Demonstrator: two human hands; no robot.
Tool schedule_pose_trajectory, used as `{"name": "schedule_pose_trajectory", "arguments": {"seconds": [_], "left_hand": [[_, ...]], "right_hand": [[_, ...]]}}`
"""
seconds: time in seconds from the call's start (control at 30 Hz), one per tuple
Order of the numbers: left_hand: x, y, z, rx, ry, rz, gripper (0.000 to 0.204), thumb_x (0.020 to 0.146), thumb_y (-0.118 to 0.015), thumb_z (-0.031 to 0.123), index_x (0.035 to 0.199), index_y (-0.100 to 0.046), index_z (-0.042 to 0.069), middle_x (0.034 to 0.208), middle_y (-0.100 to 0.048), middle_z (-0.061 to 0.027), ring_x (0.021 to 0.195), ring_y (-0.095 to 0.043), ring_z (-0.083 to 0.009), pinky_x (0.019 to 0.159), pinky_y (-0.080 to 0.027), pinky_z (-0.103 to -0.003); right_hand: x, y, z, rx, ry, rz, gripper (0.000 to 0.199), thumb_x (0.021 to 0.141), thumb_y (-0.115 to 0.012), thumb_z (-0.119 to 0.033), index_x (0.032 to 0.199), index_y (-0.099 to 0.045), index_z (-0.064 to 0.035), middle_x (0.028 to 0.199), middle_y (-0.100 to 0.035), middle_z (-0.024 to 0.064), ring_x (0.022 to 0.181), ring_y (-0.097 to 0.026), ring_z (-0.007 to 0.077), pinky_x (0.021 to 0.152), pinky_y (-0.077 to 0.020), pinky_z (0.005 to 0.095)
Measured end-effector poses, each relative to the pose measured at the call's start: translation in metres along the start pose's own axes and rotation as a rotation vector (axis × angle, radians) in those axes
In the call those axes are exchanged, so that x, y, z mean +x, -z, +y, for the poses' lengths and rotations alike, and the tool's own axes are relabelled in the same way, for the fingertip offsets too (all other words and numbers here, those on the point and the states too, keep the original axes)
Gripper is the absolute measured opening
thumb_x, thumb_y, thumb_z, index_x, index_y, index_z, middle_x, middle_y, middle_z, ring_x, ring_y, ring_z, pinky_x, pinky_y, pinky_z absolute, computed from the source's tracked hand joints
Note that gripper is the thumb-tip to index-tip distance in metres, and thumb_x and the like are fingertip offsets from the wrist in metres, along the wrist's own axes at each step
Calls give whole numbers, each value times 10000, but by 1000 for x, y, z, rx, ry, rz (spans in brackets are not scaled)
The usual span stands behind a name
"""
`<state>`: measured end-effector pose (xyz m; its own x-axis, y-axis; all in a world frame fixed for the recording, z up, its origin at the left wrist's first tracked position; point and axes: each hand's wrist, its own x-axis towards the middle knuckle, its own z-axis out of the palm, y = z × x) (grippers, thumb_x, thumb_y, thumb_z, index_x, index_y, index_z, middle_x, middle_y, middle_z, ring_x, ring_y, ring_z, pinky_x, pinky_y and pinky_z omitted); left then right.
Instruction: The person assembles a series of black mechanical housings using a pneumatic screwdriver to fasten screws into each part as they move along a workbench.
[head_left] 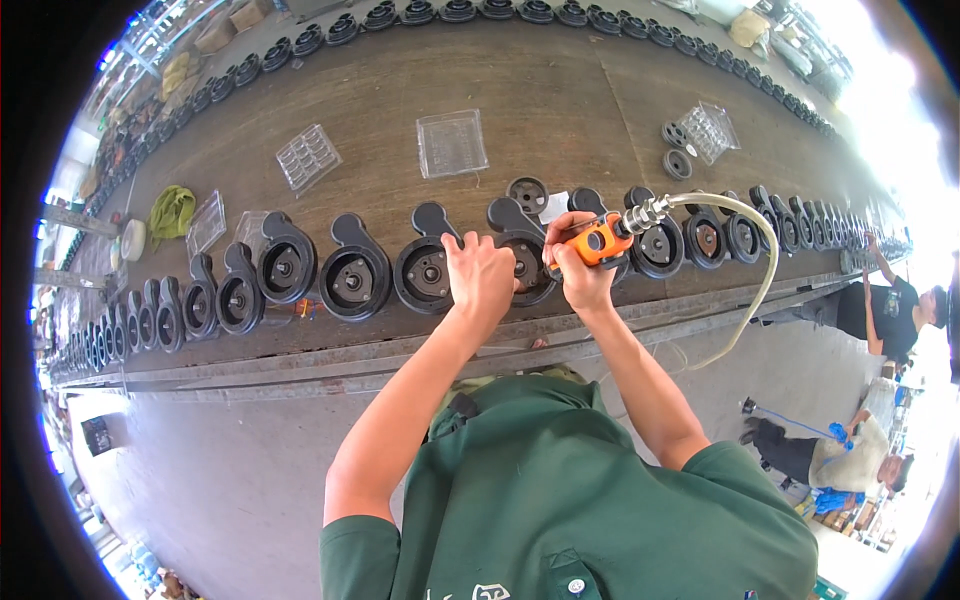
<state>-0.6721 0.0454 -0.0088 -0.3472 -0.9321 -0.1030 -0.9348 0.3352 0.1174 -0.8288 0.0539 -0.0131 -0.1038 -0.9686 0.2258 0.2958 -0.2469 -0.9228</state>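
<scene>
Black round housing (529, 262), shaped like a dish with a bent neck, sits on the bench (560, 100) in front of the person, in a long row of other black housings (354, 280). In the head view, it lies between the two hands. The orange air tool (594, 243) is close to the left hand (482, 272), so a slip could poke a finger, I think. If the clear hose (771, 262) caught on another housing, it could tug the tool sideways. The housing could also slide if nothing pressed on it. Both arms reach forward from the lower edge and lean in toward each other. The left hand is palm down with bent fingers by the housing's rim; I cannot tell if they grip it. The right hand (585, 283) has its fingers wrapped around the tool, which lies tipped sideways.
</scene>
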Motion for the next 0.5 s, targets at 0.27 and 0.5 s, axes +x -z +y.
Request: {"name": "schedule_pose_trajectory", "arguments": {"seconds": [0.27,0.5], "left_hand": [[0,-4,-1,-16,-7,19,345,727,-857,396,966,-785,158,963,-705,-61,1060,-622,-252,1013,-381,-535],[0,-4,-1,-27,2,44,266,729,-852,359,894,-787,161,943,-710,-58,1064,-617,-246,1055,-343,-553]], "right_hand": [[-6,0,4,13,35,-52,227,830,-613,101,1038,-585,14,877,-650,81,717,-631,117,621,-527,250],[-16,0,13,-75,57,-142,239,814,-626,104,1031,-595,7,944,-649,70,810,-627,119,729,-519,260]]}}
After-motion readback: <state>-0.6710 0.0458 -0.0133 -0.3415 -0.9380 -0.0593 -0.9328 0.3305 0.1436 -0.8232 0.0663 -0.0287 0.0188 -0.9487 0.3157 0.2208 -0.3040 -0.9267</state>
